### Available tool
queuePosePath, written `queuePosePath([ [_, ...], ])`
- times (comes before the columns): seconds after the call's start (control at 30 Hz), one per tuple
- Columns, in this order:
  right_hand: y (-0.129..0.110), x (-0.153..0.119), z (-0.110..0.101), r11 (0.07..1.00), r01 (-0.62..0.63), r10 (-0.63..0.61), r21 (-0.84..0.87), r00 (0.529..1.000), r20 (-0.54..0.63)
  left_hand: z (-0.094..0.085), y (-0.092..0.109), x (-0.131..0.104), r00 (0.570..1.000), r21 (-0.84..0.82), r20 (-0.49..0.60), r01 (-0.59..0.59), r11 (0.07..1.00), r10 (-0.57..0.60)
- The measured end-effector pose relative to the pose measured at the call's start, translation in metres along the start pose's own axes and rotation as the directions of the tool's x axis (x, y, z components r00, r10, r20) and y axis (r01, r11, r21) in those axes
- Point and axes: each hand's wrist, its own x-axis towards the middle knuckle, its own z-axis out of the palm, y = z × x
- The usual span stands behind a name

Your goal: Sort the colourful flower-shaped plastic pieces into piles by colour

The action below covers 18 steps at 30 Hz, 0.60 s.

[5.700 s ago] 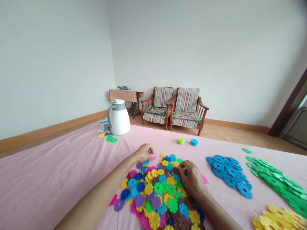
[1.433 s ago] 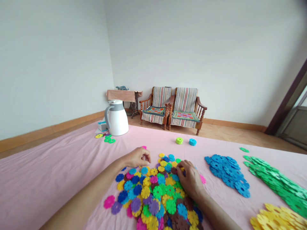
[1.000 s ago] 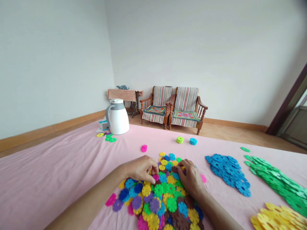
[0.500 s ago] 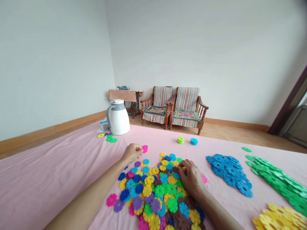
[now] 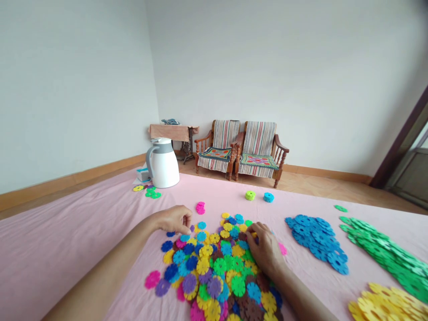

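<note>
A mixed heap of flower-shaped plastic discs (image 5: 214, 267) in many colours lies on the pink cloth (image 5: 83, 249) before me. At the heap's far left edge is my left hand (image 5: 177, 218), fingers curled but thumb apart, with nothing visible in it; its thumb is close to a light-blue disc (image 5: 185, 238). My right hand (image 5: 266, 249) rests on the heap's right side, fingers bent and thumb apart around a yellow disc (image 5: 254, 234). What lies under its palm is hidden. Beyond the heap sits a small group of pink discs (image 5: 200, 207).
To the right lie sorted piles of blue discs (image 5: 316, 238), green discs (image 5: 384, 249) and yellow discs (image 5: 388, 303). Farther back are a lime stack (image 5: 250, 195) and a blue stack (image 5: 268, 197). A white jug (image 5: 164, 167) stands back left, near a small box (image 5: 143, 174).
My left hand has drawn back from the pink discs toward the heap, leaving them on the cloth. My right hand has stayed almost in place. The view has shifted slightly.
</note>
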Motion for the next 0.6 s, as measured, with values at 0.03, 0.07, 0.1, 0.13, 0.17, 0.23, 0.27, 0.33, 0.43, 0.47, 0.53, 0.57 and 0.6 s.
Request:
queuePosePath([
  [0.03,0.000,0.000,0.000,1.000,-0.001,0.001,-0.003,1.000,0.000,-0.003,0.003,-0.006,1.000,0.073,0.002,0.014,0.997,-0.015],
  [0.07,0.000,0.000,0.000,1.000,-0.001,0.001,-0.006,1.000,-0.001,-0.005,0.005,-0.011,1.000,0.146,-0.017,0.029,0.989,-0.026],
  [0.1,0.000,0.000,0.000,1.000,-0.001,0.001,-0.008,1.000,-0.001,-0.006,0.005,-0.015,0.999,0.211,-0.036,0.043,0.977,-0.036],
  [0.13,0.000,0.000,0.000,1.000,0.000,0.000,-0.010,1.000,0.000,-0.006,0.005,-0.018,0.998,0.261,-0.046,0.056,0.964,-0.046],
  [0.17,0.000,0.000,-0.001,1.000,0.000,0.000,-0.012,1.000,0.000,-0.005,0.004,-0.019,0.997,0.296,-0.046,0.067,0.953,-0.056],
  [0.23,-0.001,0.000,-0.001,1.000,0.001,-0.001,-0.012,1.000,0.003,-0.002,0.000,-0.018,0.998,0.317,-0.018,0.068,0.946,-0.066],
  [0.27,-0.001,0.000,-0.001,1.000,0.001,-0.001,-0.012,1.000,0.003,0.000,-0.001,-0.017,0.998,0.311,-0.001,0.059,0.949,-0.062],
  [0.33,-0.001,0.000,-0.001,1.000,0.002,-0.002,-0.014,1.000,-0.002,0.004,-0.003,-0.015,0.999,0.286,0.022,0.035,0.958,-0.043],
  [0.43,-0.001,0.000,-0.001,1.000,0.004,-0.004,-0.020,1.000,-0.012,0.008,0.000,-0.014,0.999,0.245,0.031,0.004,0.970,-0.012],
  [0.47,-0.001,0.000,-0.001,1.000,0.004,-0.004,-0.021,1.000,-0.014,0.008,0.001,-0.015,1.000,0.225,0.028,-0.001,0.974,-0.005],
  [0.53,-0.001,-0.001,-0.001,1.000,0.005,-0.005,-0.022,1.000,-0.016,0.008,0.004,-0.016,1.000,0.161,0.028,-0.009,0.987,0.005],
  [0.57,-0.001,-0.001,-0.001,1.000,0.006,-0.007,-0.023,1.000,-0.015,0.007,0.005,-0.017,0.999,0.115,0.034,-0.012,0.993,0.008],
  [0.6,-0.001,0.000,-0.001,1.000,0.008,-0.008,-0.024,1.000,-0.015,0.005,0.004,-0.017,0.999,0.062,0.046,-0.016,0.998,0.014],
])
